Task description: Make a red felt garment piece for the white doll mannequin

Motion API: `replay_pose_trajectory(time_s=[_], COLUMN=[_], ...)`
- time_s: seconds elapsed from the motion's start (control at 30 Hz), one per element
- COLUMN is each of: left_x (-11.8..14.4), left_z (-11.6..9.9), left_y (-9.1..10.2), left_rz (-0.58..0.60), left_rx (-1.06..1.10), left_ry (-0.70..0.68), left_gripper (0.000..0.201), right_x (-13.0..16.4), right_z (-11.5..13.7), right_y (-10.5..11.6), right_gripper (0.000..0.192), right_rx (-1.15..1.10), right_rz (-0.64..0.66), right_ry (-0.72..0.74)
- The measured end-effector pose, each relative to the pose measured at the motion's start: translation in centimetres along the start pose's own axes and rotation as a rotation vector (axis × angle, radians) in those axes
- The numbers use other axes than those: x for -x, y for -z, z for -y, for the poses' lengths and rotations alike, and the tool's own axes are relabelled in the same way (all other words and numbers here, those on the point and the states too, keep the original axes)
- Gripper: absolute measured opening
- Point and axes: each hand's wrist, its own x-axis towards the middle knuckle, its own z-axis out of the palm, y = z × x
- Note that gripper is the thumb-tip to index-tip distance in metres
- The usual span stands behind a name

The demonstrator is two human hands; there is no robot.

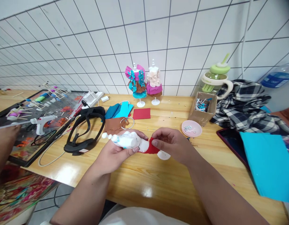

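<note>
A small white dress-form mannequin (128,140) lies tilted on its side in my left hand (119,153), whose fingers wrap round its body. Its knobbed neck points left and its round white base (163,155) points right. Red crepe paper (152,147) sits around the lower part of the form. My right hand (169,143) pinches the upper edge of this red paper between thumb and fingers. Beyond my hands, a red paper rectangle (141,113), brown paper (113,125) and a white ring (127,123) lie on the wooden table.
Two dressed mannequins (136,82) stand by the tiled wall. A black headset strap (84,131) and a glue gun (42,123) are at left, near another person's arm (3,147). Rightward are a pink dish (191,128), cardboard box (202,109), green-lidded bottle (216,76) and blue paper (268,165).
</note>
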Motion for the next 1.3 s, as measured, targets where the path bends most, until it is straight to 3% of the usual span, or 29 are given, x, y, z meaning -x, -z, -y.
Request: replay_pose_trajectory(time_s=[0.13, 0.27, 0.53, 0.63, 0.77, 0.9, 1.17, 1.3], left_x=[0.2, 0.2, -0.4, -0.4, -0.2, -0.1, 0.1, 0.2], left_z=[-0.2, -0.4, 0.8, 0.9, 0.7, 0.5, 0.3, 0.7], left_y=[0.7, 0.9, 1.0, 0.9, 1.1, 1.2, 0.7, 0.9], left_rz=[0.084, 0.199, 0.25, 0.215, 0.108, 0.055, 0.001, 0.01], left_rx=[-0.036, 0.071, 0.026, 0.034, 0.019, -0.011, 0.104, 0.114], left_ry=[0.004, 0.101, -0.105, -0.122, -0.077, -0.099, -0.09, -0.119], left_gripper=[0.026, 0.021, 0.024, 0.025, 0.026, 0.028, 0.026, 0.027], right_x=[0.2, 0.4, 0.3, 0.4, 0.6, 1.0, 1.1, 1.1], right_z=[0.4, 0.6, 0.5, 0.4, 0.8, 1.4, 1.2, 1.2], right_y=[0.2, 0.4, 0.4, 0.2, -0.3, -0.6, -0.8, -1.0], right_gripper=[0.029, 0.033, 0.046, 0.042, 0.026, 0.012, 0.012, 0.01], right_rx=[0.036, 0.123, 0.2, 0.185, 0.242, 0.32, 0.327, 0.342], right_rz=[0.07, 0.039, 0.025, 0.027, -0.067, -0.032, -0.038, -0.045], right_ry=[-0.001, 0.029, 0.011, 0.048, 0.205, 0.328, 0.506, 0.524])
